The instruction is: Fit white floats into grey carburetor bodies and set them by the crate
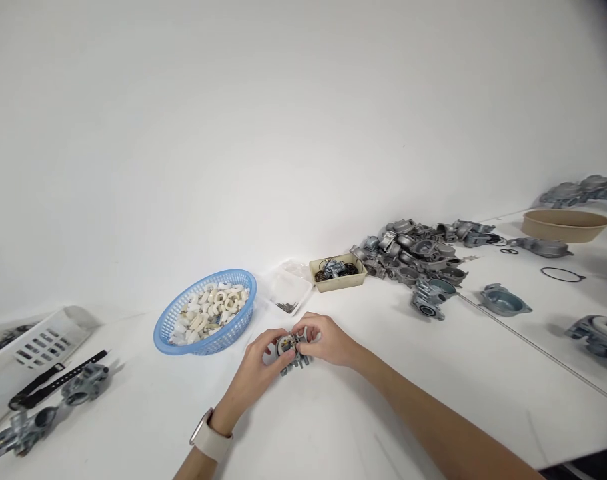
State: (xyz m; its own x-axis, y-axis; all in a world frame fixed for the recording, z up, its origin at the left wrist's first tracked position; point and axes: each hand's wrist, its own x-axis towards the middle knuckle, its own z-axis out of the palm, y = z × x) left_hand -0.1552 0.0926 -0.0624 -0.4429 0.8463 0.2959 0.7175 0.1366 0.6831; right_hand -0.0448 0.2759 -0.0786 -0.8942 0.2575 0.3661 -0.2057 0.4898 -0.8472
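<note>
Low in the middle of the head view, a grey metal carburetor body rests on or just above the white table. A white float and brass-coloured bits show on its upper face. Around its left side, my left hand is closed, thumb lying along the near edge. My right hand is closed at the right side, thumb and fingertips bent onto the body. Whether a small part sits between those fingertips is hidden.
Behind my hands stand a blue basket of white floats, a clear tray with small pins and a cream tray of black rings. A pile of metal float bowls lies right. Carburetor bodies and a strap lie left.
</note>
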